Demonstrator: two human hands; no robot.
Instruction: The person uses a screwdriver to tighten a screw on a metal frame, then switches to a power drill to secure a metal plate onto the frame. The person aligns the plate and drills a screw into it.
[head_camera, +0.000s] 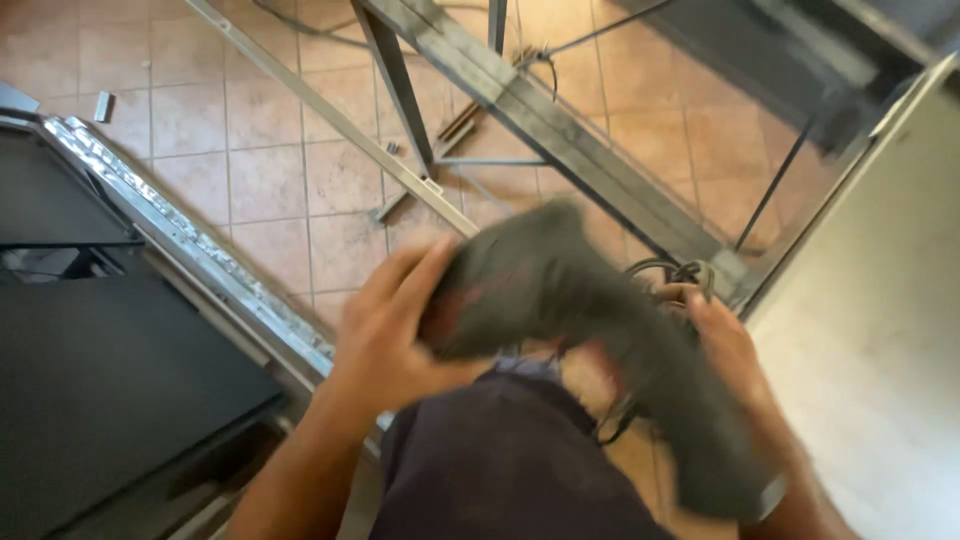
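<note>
Clearly blurred dark grey glove (560, 290), gripped by both hands.

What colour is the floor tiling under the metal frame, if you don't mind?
Pinkish-beige square floor tiles with pale grout, seen in the head view.

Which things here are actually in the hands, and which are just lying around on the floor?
In hand:
- blurred dark grey glove-like fabric item, gripped by left hand and right hand
- looped dark cord beside the right hand

Lying about:
- grey metal frame bars on the tan tiled floor
- shiny metal rail
- black flat panel
- small metal offcut
</note>
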